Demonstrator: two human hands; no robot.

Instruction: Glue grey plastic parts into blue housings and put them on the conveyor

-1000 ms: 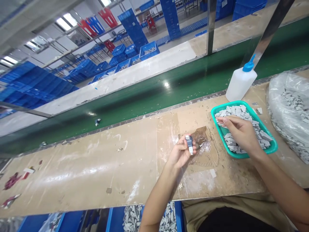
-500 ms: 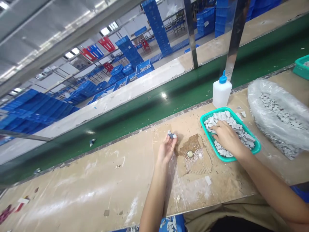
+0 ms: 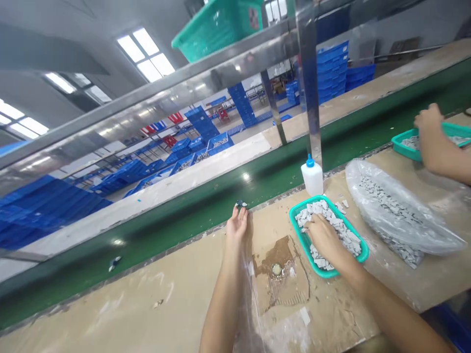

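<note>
At the near edge of the green belt [image 3: 272,184], my left hand [image 3: 237,226] is turned palm up. Its fingertips pinch a small dark-and-white piece [image 3: 241,203]. My right hand [image 3: 324,238] reaches into a teal plastic basket [image 3: 365,252] full of flat, light grey pieces [image 3: 348,235]. Its fingers are bent together over the pieces, and what they pinch is too small to make out. Between my arms lies a torn, wet-looking cardboard scrap [image 3: 294,289] with a small round pale thing [image 3: 276,269] on it.
A white squeeze bottle [image 3: 312,179] with a blue cap stands behind the basket. To the right lies a clear plastic bag [image 3: 397,211] of grey pieces. Another person's hand [image 3: 430,120] is over a second teal basket [image 3: 408,152]. A dark-and-white piece [image 3: 115,264] rests on the belt.
My left hand has moved away from me to the belt with the small piece. My right hand stays in the basket. The view has tilted up, bringing another person's arm into sight.
</note>
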